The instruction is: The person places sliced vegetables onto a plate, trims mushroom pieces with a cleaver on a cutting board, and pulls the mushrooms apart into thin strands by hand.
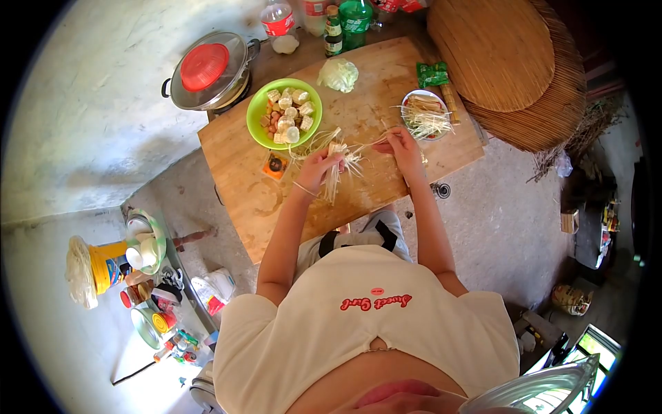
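Head view: my left hand (pixel 325 168) is curled round a bunch (pixel 337 149) of pale fibres, its fingers folded in and the frayed ends spilling above and below them. The bunch is just over the bench (pixel 248 200), in front of my body. My right hand (pixel 405 153), to the right of the left, has its fingertips pinched together on thin strands (pixel 365 145) that reach across from the bunch. A thin band (pixel 305 188) circles my left wrist.

Beyond my left hand and a little to its left is a green bowl (pixel 250 121) of corn (pixel 306 110) and pinkish chunks (pixel 265 121). An orange packet (pixel 275 166) lies left of the same hand, below the bowl. Farther out, beyond both hands, sits a pale cabbage (pixel 338 74). Past my right hand, off to its right, a dish (pixel 405 103) carries a heap (pixel 426 117) of similar pale pieces, with a green packet (pixel 432 74) beyond it.

Well past my left hand, a lidded pot (pixel 231 62) has a red basket (pixel 205 67) on top, and a green bottle (pixel 356 26) stands beyond the cabbage.
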A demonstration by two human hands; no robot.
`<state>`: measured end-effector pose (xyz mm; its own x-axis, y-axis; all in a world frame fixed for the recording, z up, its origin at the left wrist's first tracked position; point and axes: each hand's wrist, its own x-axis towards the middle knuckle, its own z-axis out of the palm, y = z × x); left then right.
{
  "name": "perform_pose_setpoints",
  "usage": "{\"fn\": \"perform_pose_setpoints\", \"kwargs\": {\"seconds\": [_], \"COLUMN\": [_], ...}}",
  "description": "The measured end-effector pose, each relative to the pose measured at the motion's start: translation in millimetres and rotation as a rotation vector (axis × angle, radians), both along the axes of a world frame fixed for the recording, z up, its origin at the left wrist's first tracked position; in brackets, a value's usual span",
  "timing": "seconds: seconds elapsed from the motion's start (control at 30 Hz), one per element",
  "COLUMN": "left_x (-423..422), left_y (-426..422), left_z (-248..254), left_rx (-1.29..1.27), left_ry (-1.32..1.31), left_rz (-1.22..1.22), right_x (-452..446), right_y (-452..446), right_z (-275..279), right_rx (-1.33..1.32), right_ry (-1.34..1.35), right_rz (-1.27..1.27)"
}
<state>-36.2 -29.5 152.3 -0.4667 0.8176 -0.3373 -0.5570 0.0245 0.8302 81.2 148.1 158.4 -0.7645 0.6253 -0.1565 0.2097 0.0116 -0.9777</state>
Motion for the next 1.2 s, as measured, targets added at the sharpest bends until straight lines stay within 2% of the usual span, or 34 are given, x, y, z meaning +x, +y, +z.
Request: {"fn": "perform_pose_setpoints", "kwargs": {"seconds": [0.07, 0.1, 0.17, 0.3, 0.47, 0.6, 0.67, 0.7, 0.77, 0.8, 0.87, 0.97, 1.0, 1.07, 1.2], "left_x": [0, -1, -1, -2, -3, -2, 1, 0, -5, -5, -5, -4, -2, 2, 4], "left_y": [-1, -2, -2, 2, 0, -4, -6, -8, -12, -12, -11, -13, -12, -10, -10], "left_z": [7, 8, 8, 3, 0, -1, 6, 3, -7, -6, -3, 17, 22, 29, 23], "left_rx": [0.028, 0.026, 0.03, -0.045, -0.102, -0.104, -0.102, -0.103, -0.041, -0.043, 0.03, 0.064, 0.059, 0.046, -0.053], "left_ry": [-0.034, -0.035, -0.04, 0.053, 0.207, 0.204, 0.112, 0.113, 0.003, 0.002, -0.088, -0.191, -0.191, -0.126, 0.053], "left_rz": [0.041, 0.039, 0.031, 0.02, 0.014, -0.039, 0.01, 0.01, 0.026, 0.025, 0.067, -0.035, -0.042, -0.082, -0.077], "right_x": [0, -1, -5, -11, -6, -2, 0, 3, 7, 9, 11, 3, 1, -5, -9], "right_y": [11, 7, -11, -36, -40, -32, -23, -14, 5, 8, 14, -12, -21, -36, -55], "right_z": [-11, -10, -5, -12, 8, 16, 15, 6, -17, -12, -1, 9, 6, -1, 8], "right_rx": [-0.306, -0.308, -0.184, -0.305, -0.116, -0.135, 0.184, 0.183, 0.167, 0.164, -0.111, -0.109, -0.113, -0.146, -0.249], "right_ry": [0.219, 0.219, 0.172, 0.201, -0.086, -0.073, -0.15, -0.149, -0.061, -0.062, 0.119, 0.077, 0.079, 0.097, 0.141], "right_rz": [0.027, 0.025, 0.179, 0.31, 0.498, 0.505, 0.316, 0.315, 0.081, 0.08, 0.112, 0.128, 0.121, 0.278, 0.267]}}
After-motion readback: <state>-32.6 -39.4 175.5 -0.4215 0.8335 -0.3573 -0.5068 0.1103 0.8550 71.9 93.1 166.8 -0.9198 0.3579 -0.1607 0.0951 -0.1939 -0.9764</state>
